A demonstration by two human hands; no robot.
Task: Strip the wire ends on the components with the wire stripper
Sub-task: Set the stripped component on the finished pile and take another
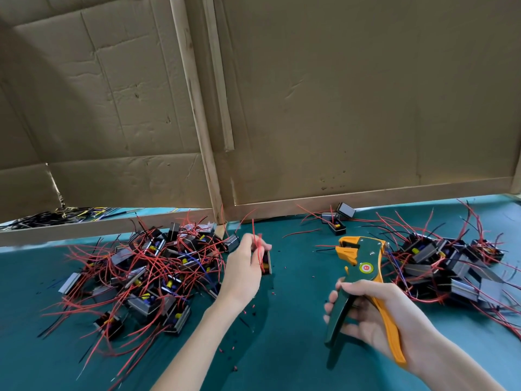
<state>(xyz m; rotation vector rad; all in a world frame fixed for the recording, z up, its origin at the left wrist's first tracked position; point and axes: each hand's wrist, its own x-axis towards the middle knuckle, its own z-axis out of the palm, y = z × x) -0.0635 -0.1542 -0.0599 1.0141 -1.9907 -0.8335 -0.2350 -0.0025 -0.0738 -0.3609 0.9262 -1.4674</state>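
My left hand (244, 265) grips a small black component (267, 262) with red wires (258, 244) sticking up between the fingers, just right of the left pile. My right hand (375, 314) holds the green and orange wire stripper (363, 266) by its handles, jaws pointing up and left, about a hand's width from the component. The stripper's jaws hold no wire.
A big pile of components with tangled red wires (146, 277) lies on the left of the green table (282, 334), another pile (451, 266) on the right. A few components (337, 218) sit by the cardboard wall (338, 108). Bits of stripped insulation (248, 309) dot the table.
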